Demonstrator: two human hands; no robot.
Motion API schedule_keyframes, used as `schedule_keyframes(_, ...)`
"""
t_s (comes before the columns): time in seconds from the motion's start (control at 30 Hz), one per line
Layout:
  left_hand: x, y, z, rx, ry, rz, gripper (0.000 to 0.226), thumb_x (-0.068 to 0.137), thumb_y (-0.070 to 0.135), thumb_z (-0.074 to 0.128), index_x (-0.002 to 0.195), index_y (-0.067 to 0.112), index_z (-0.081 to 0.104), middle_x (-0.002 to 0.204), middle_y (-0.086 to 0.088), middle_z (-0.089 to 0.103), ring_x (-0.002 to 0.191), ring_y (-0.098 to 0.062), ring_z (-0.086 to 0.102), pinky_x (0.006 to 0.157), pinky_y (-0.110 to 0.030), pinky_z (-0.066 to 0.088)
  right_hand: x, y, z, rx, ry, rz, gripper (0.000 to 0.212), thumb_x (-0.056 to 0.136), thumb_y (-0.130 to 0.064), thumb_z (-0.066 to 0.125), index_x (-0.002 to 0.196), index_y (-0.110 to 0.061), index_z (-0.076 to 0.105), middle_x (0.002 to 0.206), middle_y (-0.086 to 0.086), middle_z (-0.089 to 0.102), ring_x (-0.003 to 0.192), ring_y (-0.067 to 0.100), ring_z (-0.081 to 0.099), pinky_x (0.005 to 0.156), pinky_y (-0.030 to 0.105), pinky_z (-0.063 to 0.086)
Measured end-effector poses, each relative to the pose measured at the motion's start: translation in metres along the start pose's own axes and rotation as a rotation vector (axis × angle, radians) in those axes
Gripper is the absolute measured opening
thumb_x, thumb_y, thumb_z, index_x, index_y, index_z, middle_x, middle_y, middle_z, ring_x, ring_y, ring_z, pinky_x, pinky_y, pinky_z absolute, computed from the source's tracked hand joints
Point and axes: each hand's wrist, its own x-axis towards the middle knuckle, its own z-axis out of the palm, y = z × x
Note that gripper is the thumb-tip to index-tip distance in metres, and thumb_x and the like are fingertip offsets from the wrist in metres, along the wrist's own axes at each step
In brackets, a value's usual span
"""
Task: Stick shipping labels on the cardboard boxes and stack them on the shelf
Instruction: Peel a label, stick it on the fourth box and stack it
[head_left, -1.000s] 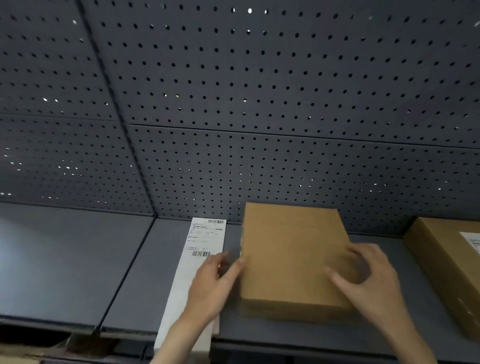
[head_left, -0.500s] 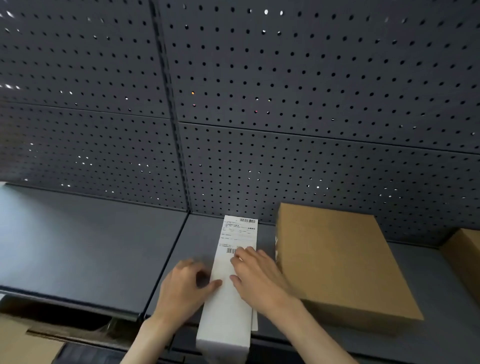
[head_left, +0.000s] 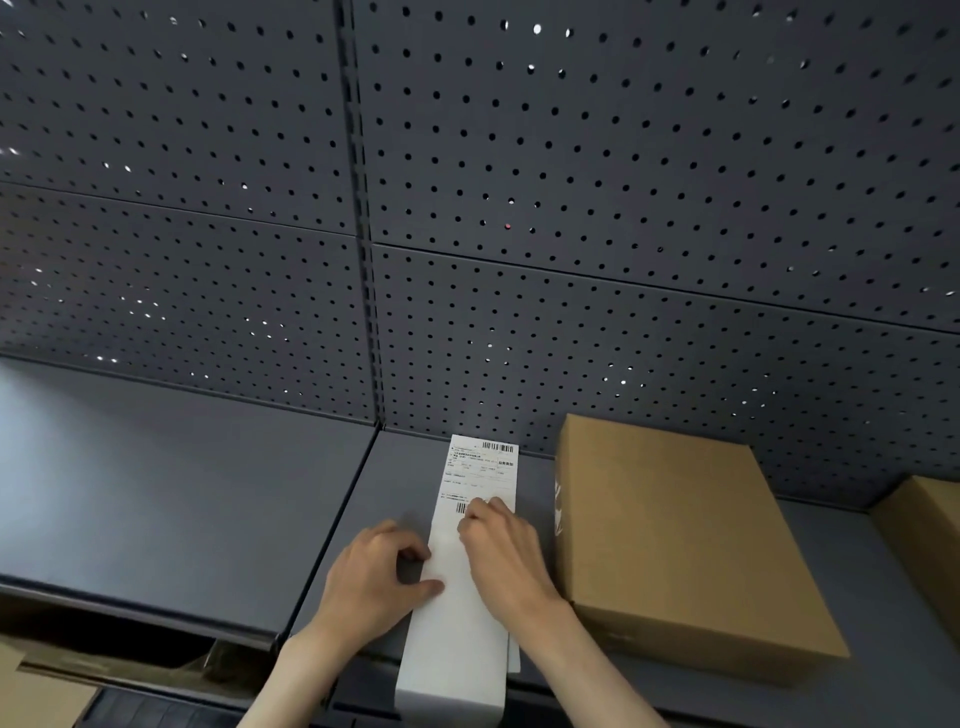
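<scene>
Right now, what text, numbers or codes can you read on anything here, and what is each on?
Label on the white strip: two barcodes and rows of small print, all too small to read.
Brown box: white marks on its left side, unreadable.
Second box at right: no print visible.

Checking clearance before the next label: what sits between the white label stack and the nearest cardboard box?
In the head view, only a narrow strip of bare shelf separates the white label stack from the cardboard box; nearer the camera, the right hand covers that gap.
</scene>
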Motion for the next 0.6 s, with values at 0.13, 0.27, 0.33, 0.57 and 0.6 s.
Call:
schedule_keyframes(0.13, 0.003, 0.0, -0.001, -0.02, -0.041, -0.001, 0.032, 0.068, 0.046, 0.08, 0.088, 0.046, 0.055, 0.09, 0.019, 0.057, 0.091, -0.008, 0.057, 0.077, -0.024, 0.046, 0.004, 0.005, 0.01, 0.103, 0.03, -0.023, 0.021, 0.091, -0.024, 0.072, 0.102, -0.006, 0.075, 0.108, 0.006, 0.066, 0.102, 0.027, 0.061, 0.073, 0.043, 0.054)
schedule_keyframes(0.27, 0.007, -0.001, -0.002, -0.03, -0.095, -0.026, 0.046, 0.064, 0.04, 0.082, 0.099, 0.04, 0.052, 0.089, 0.019, 0.059, 0.086, -0.006, 0.055, 0.076, -0.027, 0.046, 0.004, 0.001, 0.011, 0.117, 0.06, -0.009, 0.029, 0.093, -0.032, 0.07, 0.11, -0.009, 0.072, 0.112, 0.004, 0.068, 0.105, 0.026, 0.059, 0.083, 0.041, 0.052)
schedule_keyframes(0.33, 0.009, -0.001, -0.004, -0.034, -0.126, -0.041, 0.05, 0.064, 0.038, 0.083, 0.103, 0.038, 0.051, 0.09, 0.018, 0.06, 0.084, -0.005, 0.055, 0.076, -0.026, 0.047, 0.004, -0.001, 0.013, 0.111, 0.109, -0.034, 0.019, 0.084, -0.029, 0.08, 0.092, -0.013, 0.076, 0.093, 0.001, 0.072, 0.091, 0.025, 0.064, 0.071, 0.038, 0.054)
schedule_keyframes(0.57, 0.011, -0.003, -0.007, -0.144, -0.149, -0.088, 0.055, 0.054, 0.037, 0.084, 0.098, 0.038, 0.052, 0.091, 0.011, 0.063, 0.076, -0.01, 0.058, 0.074, -0.03, 0.053, 0.0, 0.0, 0.019, -0.047, 0.145, -0.117, 0.012, 0.074, -0.015, 0.084, 0.079, -0.02, 0.075, 0.076, -0.003, 0.067, 0.076, 0.022, 0.061, 0.066, 0.034, 0.05)
schedule_keyframes(0.6, 0.011, -0.003, -0.007, -0.153, -0.137, -0.096, 0.054, 0.055, 0.04, 0.084, 0.099, 0.036, 0.053, 0.091, 0.011, 0.062, 0.075, -0.009, 0.058, 0.072, -0.029, 0.052, -0.001, 0.001, 0.02, -0.057, 0.149, -0.12, 0.018, 0.07, -0.011, 0.085, 0.08, -0.02, 0.074, 0.078, -0.003, 0.068, 0.076, 0.022, 0.06, 0.066, 0.035, 0.05)
